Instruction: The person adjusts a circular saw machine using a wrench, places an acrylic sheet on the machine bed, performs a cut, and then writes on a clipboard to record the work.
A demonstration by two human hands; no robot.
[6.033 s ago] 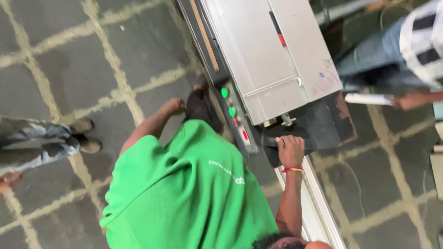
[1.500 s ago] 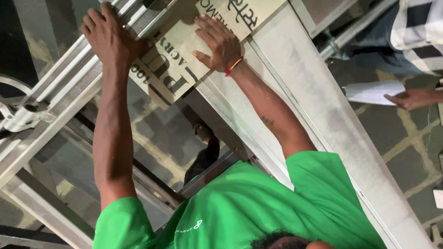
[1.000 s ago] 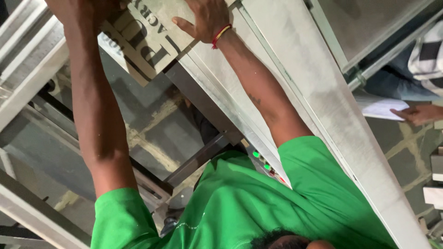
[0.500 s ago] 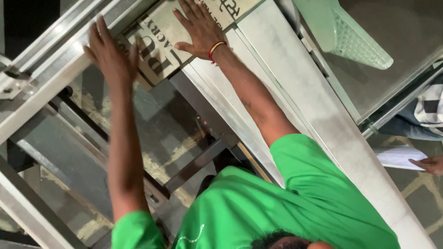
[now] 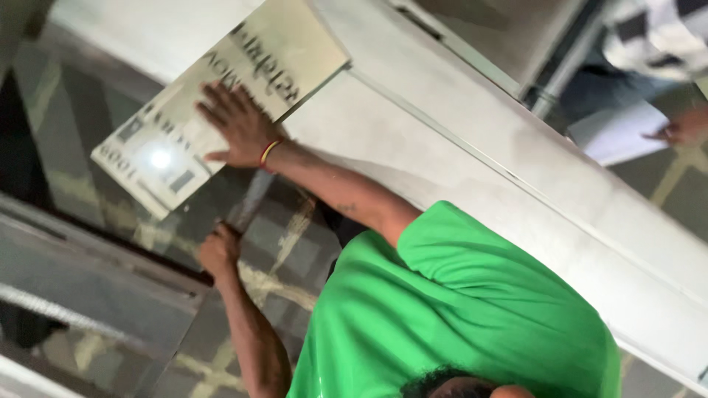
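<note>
Since half a second ago the left hand (image 5: pixel 219 250) has dropped to a closed grip under the printed plate (image 5: pixel 221 110), while the right hand (image 5: pixel 240 129) lies flat and spread on its face, seemingly steadying it against the pale machine panel (image 5: pixel 457 147).

One printed plate and one sheet of paper in my view.

I see a pale cream rectangular plate (image 5: pixel 221 110) with dark lettering and small dark squares, lying tilted at upper left against the long white panel (image 5: pixel 457 147); a bright glare spot sits near its lower left corner. My right hand (image 5: pixel 240 127) lies flat on its middle, fingers spread. At far right, another person's hand (image 5: pixel 682 127) holds a white sheet of paper (image 5: pixel 616 136); any print on it is too blurred to tell.
</note>
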